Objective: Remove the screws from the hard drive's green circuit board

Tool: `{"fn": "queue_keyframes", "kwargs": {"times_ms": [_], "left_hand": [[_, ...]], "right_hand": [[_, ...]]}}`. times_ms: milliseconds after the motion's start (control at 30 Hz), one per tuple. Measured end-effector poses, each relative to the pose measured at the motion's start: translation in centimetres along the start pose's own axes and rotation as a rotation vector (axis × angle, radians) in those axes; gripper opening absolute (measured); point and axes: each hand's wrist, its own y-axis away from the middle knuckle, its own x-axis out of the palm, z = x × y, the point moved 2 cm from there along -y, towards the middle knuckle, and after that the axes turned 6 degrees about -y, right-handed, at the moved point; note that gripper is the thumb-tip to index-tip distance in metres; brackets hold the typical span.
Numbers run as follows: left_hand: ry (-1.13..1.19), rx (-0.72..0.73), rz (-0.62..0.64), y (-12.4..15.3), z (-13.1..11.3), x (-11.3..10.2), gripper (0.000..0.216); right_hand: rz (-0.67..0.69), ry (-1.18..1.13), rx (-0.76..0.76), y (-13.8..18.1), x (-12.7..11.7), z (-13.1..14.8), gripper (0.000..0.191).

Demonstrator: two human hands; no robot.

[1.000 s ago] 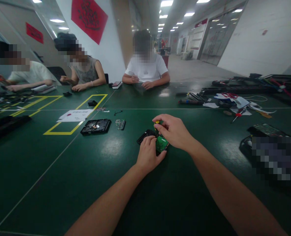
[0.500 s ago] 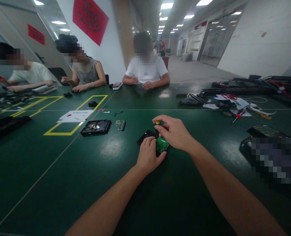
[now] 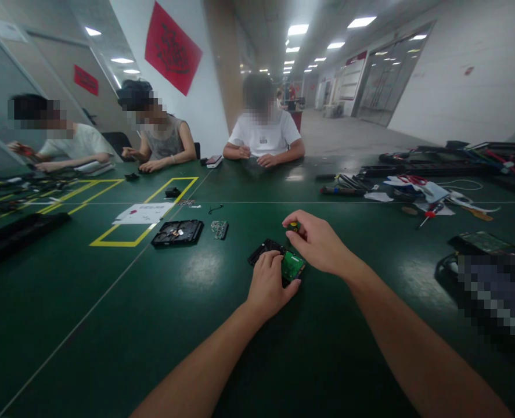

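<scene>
A black hard drive (image 3: 264,248) with a green circuit board (image 3: 292,266) on its upper side lies on the table in front of me. My left hand (image 3: 271,281) grips it, fingers over the top and thumb along the near right edge. Just beyond the board, my right hand (image 3: 312,238) pinches a small yellow-and-black screwdriver (image 3: 294,227) between thumb and fingers. Its lower part is hidden by the hand, so I cannot tell whether the tip touches the drive.
Left of the drive lie a loose circuit board (image 3: 219,229), an open black drive casing (image 3: 177,232) and a white paper (image 3: 143,213). A red screwdriver (image 3: 430,215) sits among cables at right. Several people sit across the green table (image 3: 109,325).
My view has tilted, so everything sits lower and a little to the right. The right hand has shifted slightly right over the drive, and more of the screwdriver's side shows. The left hand keeps its grip.
</scene>
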Motion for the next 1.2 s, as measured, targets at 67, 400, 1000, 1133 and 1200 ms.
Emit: {"fn": "queue_keyframes", "kwargs": {"times_ms": [67, 400, 1000, 1133, 1200], "left_hand": [[-0.007, 0.000, 0.002, 0.0, 0.0, 0.0, 0.057], [0.005, 0.009, 0.005, 0.0, 0.2, 0.1, 0.055], [-0.007, 0.014, -0.005, 0.0, 0.2, 0.2, 0.047], [-0.018, 0.010, 0.003, 0.0, 0.1, 0.2, 0.047], [-0.022, 0.005, 0.007, 0.0, 0.0, 0.2, 0.047]], "right_hand": [[-0.011, 0.009, -0.008, 0.0, 0.1, -0.1, 0.011], [-0.036, 0.070, -0.060, 0.2, 0.6, -0.5, 0.026], [-0.200, 0.241, 0.002, 1.4, -2.5, -2.9, 0.012], [-0.199, 0.230, 0.013, 1.3, -2.5, -3.1, 0.011], [-0.191, 0.222, 0.013, 1.3, -2.4, -2.9, 0.012]]}}
